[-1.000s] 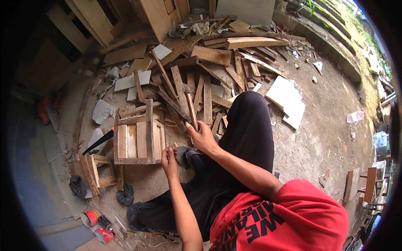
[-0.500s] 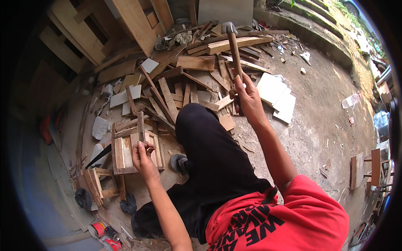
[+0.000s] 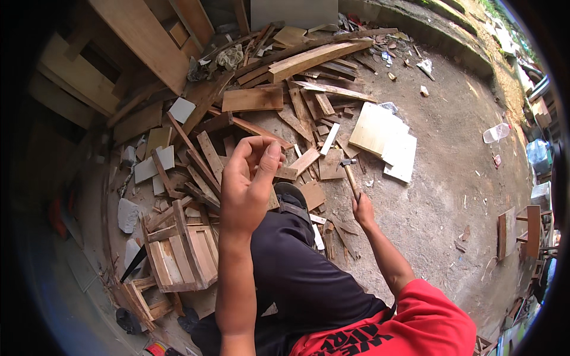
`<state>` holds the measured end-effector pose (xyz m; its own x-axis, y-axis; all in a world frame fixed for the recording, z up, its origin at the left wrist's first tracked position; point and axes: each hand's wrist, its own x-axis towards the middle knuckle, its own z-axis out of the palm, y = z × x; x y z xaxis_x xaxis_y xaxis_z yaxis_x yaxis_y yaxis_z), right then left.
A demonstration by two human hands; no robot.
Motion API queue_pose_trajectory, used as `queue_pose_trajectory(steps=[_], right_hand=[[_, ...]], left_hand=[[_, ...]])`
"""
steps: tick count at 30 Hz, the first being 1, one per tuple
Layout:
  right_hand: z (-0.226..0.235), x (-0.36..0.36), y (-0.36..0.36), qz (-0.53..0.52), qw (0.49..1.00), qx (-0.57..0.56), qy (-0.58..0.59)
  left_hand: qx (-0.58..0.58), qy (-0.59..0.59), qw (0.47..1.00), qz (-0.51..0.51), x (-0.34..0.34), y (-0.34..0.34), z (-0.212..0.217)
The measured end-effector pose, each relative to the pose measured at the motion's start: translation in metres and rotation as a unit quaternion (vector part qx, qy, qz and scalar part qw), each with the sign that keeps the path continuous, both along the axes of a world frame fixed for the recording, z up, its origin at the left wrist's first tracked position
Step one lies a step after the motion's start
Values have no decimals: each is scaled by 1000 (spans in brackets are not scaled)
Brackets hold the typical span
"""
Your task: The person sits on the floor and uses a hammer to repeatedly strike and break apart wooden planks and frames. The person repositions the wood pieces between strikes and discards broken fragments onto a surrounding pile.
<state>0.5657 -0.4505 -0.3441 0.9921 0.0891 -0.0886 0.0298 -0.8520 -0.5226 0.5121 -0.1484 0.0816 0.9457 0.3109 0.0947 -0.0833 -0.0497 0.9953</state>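
Note:
My right hand (image 3: 363,210) grips a hammer (image 3: 351,180) by its wooden handle, low and to the right, its metal head pointing up and away. My left hand (image 3: 250,178) is raised close to the view, fingers curled in toward the thumb. Whatever those fingers may hold is too small or hidden to make out. Below and left of that hand stands a small wooden stool-like frame (image 3: 178,254) with slats, partly behind my left forearm. Nothing shows the left hand touching it.
A heap of loose boards (image 3: 252,99) spreads ahead. Pale panels (image 3: 383,139) lie right of it. A smaller wooden frame (image 3: 142,302) sits at lower left, near cans (image 3: 157,349). A plastic bottle (image 3: 496,133) lies on the floor at right; a stone kerb (image 3: 439,50) runs behind.
My left hand has left the wooden frame and risen toward the view. My right hand has lowered the hammer from upright over the boards to near the floor at right.

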Motion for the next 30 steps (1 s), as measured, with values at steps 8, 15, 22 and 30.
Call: queue_pose_trajectory(steps=[8, 15, 22, 30], right_hand=[[41, 151, 181, 2, 965, 244, -100], [95, 374, 385, -139, 808, 519, 242], [23, 546, 344, -230, 819, 516, 95], [95, 405, 331, -187, 745, 603, 216]], left_hand=[[-173, -98, 968, 151, 15, 22, -20], [-224, -157, 928, 252, 23, 41, -20], [-238, -98, 947, 191, 21, 64, -46], [-180, -67, 943, 273, -3, 68, -32]])
